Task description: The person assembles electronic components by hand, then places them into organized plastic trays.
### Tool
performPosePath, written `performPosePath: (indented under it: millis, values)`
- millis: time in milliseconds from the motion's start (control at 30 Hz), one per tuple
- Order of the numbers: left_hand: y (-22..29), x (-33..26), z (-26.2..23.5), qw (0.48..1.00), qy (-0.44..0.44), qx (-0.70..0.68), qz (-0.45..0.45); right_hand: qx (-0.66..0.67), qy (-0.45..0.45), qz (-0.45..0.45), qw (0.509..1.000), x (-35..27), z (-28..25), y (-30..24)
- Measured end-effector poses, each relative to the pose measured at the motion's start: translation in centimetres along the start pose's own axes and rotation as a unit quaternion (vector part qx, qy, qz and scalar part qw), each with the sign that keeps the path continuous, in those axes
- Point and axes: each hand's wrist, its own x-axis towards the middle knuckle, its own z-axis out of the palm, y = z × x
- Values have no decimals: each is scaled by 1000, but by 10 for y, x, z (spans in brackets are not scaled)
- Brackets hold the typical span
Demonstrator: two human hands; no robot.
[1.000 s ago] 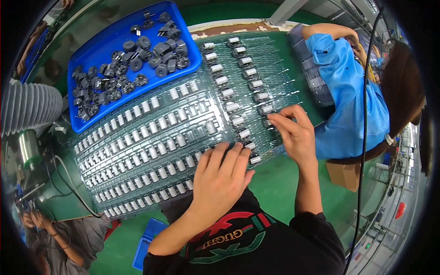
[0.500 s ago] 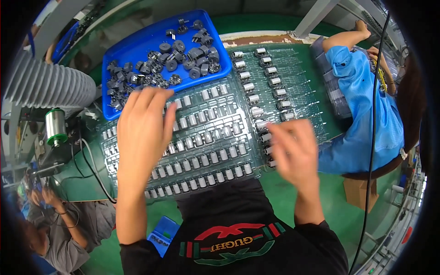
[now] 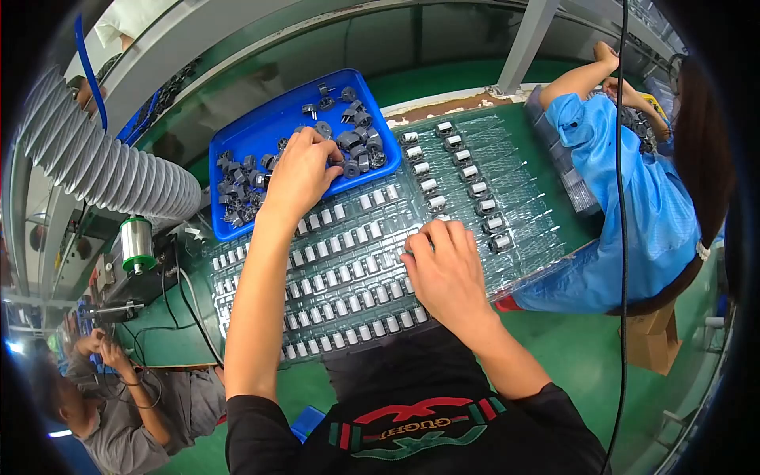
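My left hand (image 3: 305,170) reaches into a blue tray (image 3: 261,131), its fingertips down among several small dark grey parts (image 3: 358,142); whether it grips one is hidden. My right hand (image 3: 447,273) lies palm down on a clear moulded plastic tray (image 3: 348,269) that holds rows of small grey-and-white components. Its fingers are bent and rest on the tray's middle rows. More of the dark parts sit in the pockets at the tray's right end (image 3: 475,190).
A person in a blue top (image 3: 633,182) sits at the right, arms up at the bench's far end. A ribbed grey hose (image 3: 103,166) and a wire spool (image 3: 137,241) stand at the left. Another person (image 3: 119,396) works at the lower left.
My left hand has moved from the clear tray up into the blue tray. My right hand has shifted left and come down onto the clear tray's middle rows.
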Motion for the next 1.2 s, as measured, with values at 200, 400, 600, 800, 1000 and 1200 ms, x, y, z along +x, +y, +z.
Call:
performPosePath:
  millis: [200, 400, 600, 800, 1000, 1200]
  values:
    - [0, -11, -7, 999, 37, 23, 27, 33, 49, -29, 998, 0, 5, -1]
    - [45, -48, -40, 991, 94, -100, -10, 426, 69, 55, 901, -1, -10, -12]
    - [91, -104, -47, 888, 169, -400, -153, 653, -16, 111, 749, -3, -10, -28]
    - [102, -137, -36, 828, 139, -517, -163, 636, 31, 64, 768, -4, -5, -28]
    - [111, -145, -31, 724, 133, -656, -165, 608, 83, 58, 787, -5, 0, -34]
    - [116, -150, -19, 687, 177, -679, -191, 527, 83, 3, 846, -4, -6, -34]
